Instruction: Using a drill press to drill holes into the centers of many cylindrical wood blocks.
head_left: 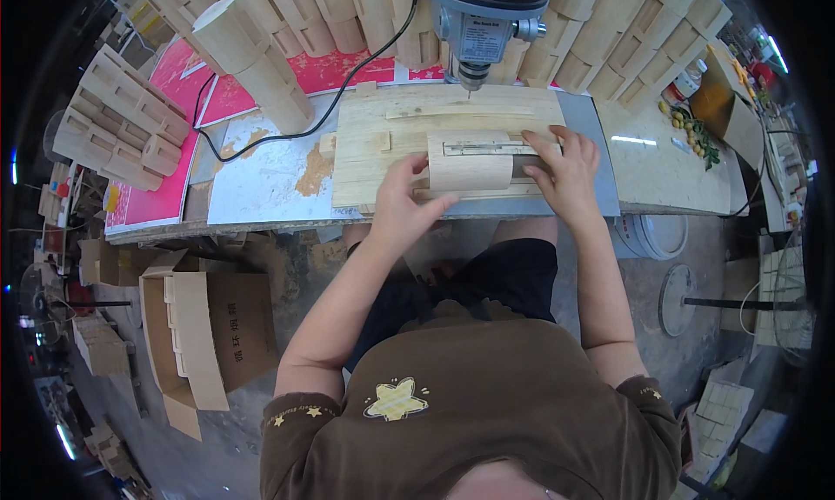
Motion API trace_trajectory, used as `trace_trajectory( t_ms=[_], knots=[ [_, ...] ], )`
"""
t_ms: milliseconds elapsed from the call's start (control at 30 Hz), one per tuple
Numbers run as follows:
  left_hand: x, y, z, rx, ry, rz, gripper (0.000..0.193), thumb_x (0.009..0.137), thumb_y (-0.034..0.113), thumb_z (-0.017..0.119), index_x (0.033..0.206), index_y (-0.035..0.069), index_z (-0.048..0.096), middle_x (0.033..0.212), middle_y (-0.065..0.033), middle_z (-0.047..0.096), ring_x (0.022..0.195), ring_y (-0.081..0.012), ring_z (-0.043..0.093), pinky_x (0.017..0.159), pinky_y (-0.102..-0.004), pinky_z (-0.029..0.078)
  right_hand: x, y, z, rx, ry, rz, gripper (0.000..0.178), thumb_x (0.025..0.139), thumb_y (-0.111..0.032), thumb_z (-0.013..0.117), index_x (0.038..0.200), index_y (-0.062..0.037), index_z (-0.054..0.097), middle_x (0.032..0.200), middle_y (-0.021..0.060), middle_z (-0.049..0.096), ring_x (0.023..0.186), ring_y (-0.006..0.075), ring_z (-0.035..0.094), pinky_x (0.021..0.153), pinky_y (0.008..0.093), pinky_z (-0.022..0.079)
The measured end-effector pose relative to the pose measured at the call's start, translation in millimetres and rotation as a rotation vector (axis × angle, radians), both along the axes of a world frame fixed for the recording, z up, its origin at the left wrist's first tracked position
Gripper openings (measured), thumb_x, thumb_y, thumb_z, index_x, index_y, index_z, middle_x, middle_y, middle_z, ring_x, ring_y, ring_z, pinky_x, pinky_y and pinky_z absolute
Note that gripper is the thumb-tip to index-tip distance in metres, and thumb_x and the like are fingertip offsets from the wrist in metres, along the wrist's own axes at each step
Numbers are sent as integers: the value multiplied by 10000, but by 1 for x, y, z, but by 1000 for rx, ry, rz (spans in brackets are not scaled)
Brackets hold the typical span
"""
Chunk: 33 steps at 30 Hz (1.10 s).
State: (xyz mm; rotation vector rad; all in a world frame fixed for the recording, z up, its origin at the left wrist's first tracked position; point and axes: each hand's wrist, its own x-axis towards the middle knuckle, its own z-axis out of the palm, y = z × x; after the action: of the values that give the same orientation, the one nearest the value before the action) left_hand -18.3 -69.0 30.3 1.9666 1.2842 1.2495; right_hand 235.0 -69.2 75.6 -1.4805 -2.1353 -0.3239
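Note:
A pale wooden cylinder (470, 171) lies on its side on a wooden board (365, 122), under the bit of a drill press (474, 74). Along its top runs a narrow slot or strip with a metallic look (483, 149); which of the two, I cannot tell. My left hand (404, 203) grips the cylinder's left end, thumb stretched along the near side. My right hand (570, 171) curls round the right end, fingertips by the strip and thumb lower down. A greyish part shows between that thumb and fingers, its kind unclear. The bit is above and behind the cylinder, apart from it.
Stacked wooden cylinders with cut-outs (122, 122) line the bench's left and back. One tall stack (261, 70) stands nearer, beside a black cable (322, 122). An open cardboard box (200, 326) sits on the floor at left, a white bucket (657, 236) under the bench at right.

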Motion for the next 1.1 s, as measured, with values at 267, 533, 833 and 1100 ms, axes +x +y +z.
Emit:
trace_trajectory(
  t_ms=[267, 533, 833, 1100],
  knots=[
    [17, -3, -27, 171, 194, 153, 862, 593, 295, 805, 1332, 55, 431, 1056, -101, 527, 1008, -272, 480, 927, -463, 280, 4, 6, -15, -179, 337, 2, 770, 680, 86, 631, 1369, -146, 377, 1379, 247, 311, 1251, 431, 331, 1033, 447, 327],
    [20, 51, -22, 36, 363, 252, 758, 594, 339, 805, 1250, 93, 517, 984, -69, 548, 1021, -259, 467, 936, -463, 251, 5, 57, -28, -150, 304, -48, 826, 676, 91, 631, 1402, -142, 315, 1424, 209, 277, 1287, 401, 310, 1056, 426, 312],
    [-7, 66, -30, 57, 329, 251, 689, 566, 346, 812, 1173, 102, 596, 865, -2, 575, 924, -219, 497, 895, -432, 264, -13, 66, -24, -148, 445, 70, 806, 704, 55, 650, 1409, -115, 297, 1423, 192, 304, 1304, 365, 309, 1074, 413, 285],
    [-10, 63, -24, 48, 341, 257, 626, 583, 328, 809, 1157, 179, 610, 834, -11, 565, 901, -228, 512, 843, -397, 288, 14, 117, 117, 366, 824, 244, 581, 859, -181, 631, 1363, -62, 367, 1354, 99, 444, 1242, 235, 418, 1008, 360, 357]
  ],
)
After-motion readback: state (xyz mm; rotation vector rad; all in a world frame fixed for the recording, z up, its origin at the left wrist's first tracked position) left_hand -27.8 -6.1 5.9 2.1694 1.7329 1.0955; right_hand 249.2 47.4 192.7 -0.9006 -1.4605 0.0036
